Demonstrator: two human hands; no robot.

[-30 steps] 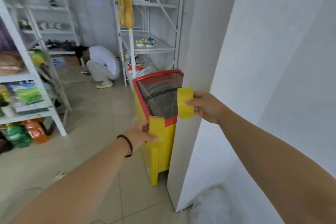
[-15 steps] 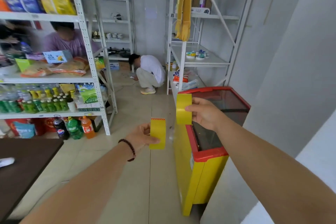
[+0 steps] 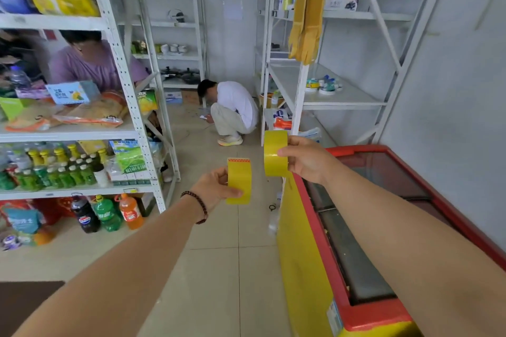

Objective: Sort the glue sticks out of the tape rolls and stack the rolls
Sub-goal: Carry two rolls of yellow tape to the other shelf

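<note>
Each of my hands holds a yellow tape roll out in front of me, edge-on to the camera. My left hand (image 3: pixel 216 186) grips the lower roll (image 3: pixel 239 180), which has a red-dotted strip along its top edge. My right hand (image 3: pixel 306 159) grips the higher roll (image 3: pixel 275 152) by its side. The two rolls are a small gap apart and do not touch. No glue sticks are visible.
A yellow chest freezer (image 3: pixel 304 254) with a red rim and glass lid stands at my right. White shelving (image 3: pixel 128 96) with drink bottles and snacks lines the left. A person (image 3: pixel 232 109) crouches on the tiled floor ahead; another stands behind the left shelf. A dark table corner (image 3: pixel 24 301) shows bottom left.
The view has swung left, away from the white wall toward the aisle and shelves. Both hands keep their rolls held out, still slightly apart.
</note>
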